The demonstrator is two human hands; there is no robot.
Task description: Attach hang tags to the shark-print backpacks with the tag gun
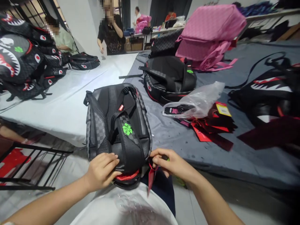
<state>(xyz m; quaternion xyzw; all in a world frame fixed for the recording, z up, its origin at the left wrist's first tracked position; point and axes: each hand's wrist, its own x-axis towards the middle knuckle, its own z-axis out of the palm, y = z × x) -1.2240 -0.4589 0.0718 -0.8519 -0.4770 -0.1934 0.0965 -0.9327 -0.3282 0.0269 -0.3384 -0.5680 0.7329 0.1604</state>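
A black and grey checkered backpack lies back-side up at the near table edge, straps facing me, with a green patch on one strap. My left hand rests curled on its bottom edge, fingers pressing the lower strap end. My right hand pinches a small dark piece at the bag's lower right corner, from which a red tag hangs down.
A clear plastic bag and a heap of red tags lie on the grey table to the right. More black shark-mouth backpacks and pink bags lie behind; stacked backpacks sit at left. People stand at the far end.
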